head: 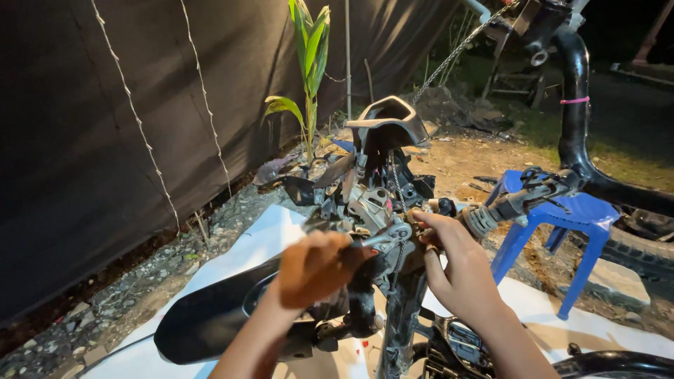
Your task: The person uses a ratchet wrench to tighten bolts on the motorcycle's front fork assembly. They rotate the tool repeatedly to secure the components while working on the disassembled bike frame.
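Turning a wrench (375,241) in your closed left hand (314,269), you are working a fastener on the motorcycle's steering head (382,210). Your right hand (456,263) is gripping the handlebar (502,207); next, you are needing steady counter-pressure.

It is night, with one strong light near the camera shining on the middle. The left hand (312,270) is smeared by motion blur and glows orange; the right hand (460,270) is sharper. The white sheet (253,238) glares. The dark cloth (105,126) toward 9 o'clock and the ground toward 2 o'clock fall into deep shadow.
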